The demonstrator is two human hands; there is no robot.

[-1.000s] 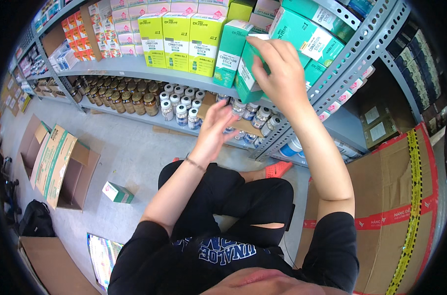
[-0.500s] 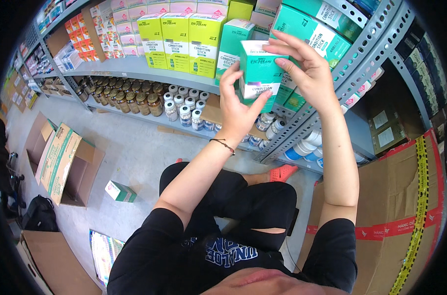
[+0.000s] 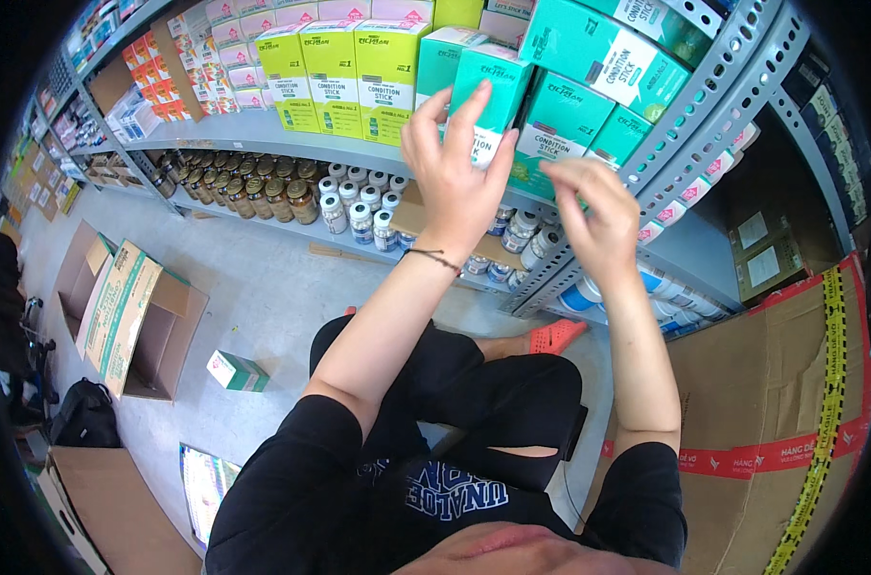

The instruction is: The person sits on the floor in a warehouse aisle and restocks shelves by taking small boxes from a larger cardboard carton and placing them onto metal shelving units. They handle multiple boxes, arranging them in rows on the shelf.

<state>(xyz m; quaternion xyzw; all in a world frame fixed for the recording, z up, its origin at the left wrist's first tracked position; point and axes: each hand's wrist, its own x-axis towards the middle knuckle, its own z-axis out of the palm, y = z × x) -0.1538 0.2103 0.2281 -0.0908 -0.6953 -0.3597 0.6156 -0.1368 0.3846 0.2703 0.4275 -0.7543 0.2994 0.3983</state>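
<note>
A green-and-white carton (image 3: 498, 81) stands upright at the front of the shelf, between another green carton on its left and a stack of green cartons (image 3: 565, 120) on its right. My left hand (image 3: 457, 182) lies against its front, fingers spread and touching the face rather than wrapped round it. My right hand (image 3: 596, 206) is just below the stacked cartons, fingers curled in toward the thumb, with nothing visible in them. Its fingertips are close to the lower edge of a stacked carton; whether they touch it I cannot tell.
Lime-green cartons (image 3: 335, 81) line the shelf at left. Brown jars (image 3: 277, 199) and white bottles (image 3: 360, 220) fill the level below. A perforated metal post (image 3: 689, 115) rises at right, near a large taped cardboard box (image 3: 742, 412). On the floor: a small green-and-white carton (image 3: 237, 371) and an opened cardboard box (image 3: 133, 321).
The green carton has gone from between both hands onto the shelf row. My right hand has let go and moved down, its fingers curling; my left hand now rests on the carton's front.
</note>
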